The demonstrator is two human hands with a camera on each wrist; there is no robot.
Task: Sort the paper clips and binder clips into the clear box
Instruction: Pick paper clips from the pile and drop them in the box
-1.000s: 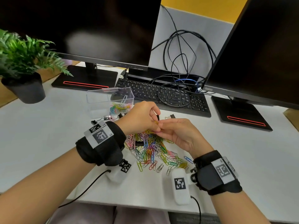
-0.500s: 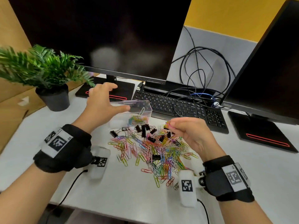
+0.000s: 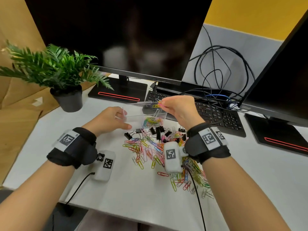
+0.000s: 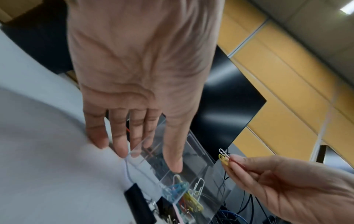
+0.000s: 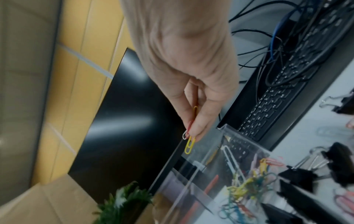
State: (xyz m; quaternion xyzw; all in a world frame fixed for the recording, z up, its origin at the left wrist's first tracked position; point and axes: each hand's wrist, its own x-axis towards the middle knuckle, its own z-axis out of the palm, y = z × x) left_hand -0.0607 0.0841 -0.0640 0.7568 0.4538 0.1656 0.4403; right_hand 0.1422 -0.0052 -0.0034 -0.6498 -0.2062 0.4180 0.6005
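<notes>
A clear box [image 3: 133,114] stands behind the pile, with coloured paper clips [image 3: 152,121] in its right compartment. My left hand [image 3: 116,118] holds the box's left end, thumb along the near wall and fingers at the far side. My right hand [image 3: 166,105] hovers above the box's right part and pinches a few paper clips [image 3: 157,105], yellow, white and red. These held clips [image 4: 223,156] also show in the left wrist view. In the right wrist view the yellow clip [image 5: 189,144] dangles over the box rim [image 5: 191,174]. Loose paper clips [image 3: 150,150] and black binder clips [image 3: 158,133] lie on the table.
A potted plant [image 3: 66,97] stands left of the box. A keyboard [image 3: 216,114] with tangled cables [image 3: 225,80] lies right behind it. Two monitor bases [image 3: 116,92] [image 3: 275,135] sit at the back left and right. Brown cardboard [image 3: 16,114] borders the table's left edge.
My right hand rose from the pile and moved forward over the box with its clips. My left hand came down and took hold of the box's left end.
</notes>
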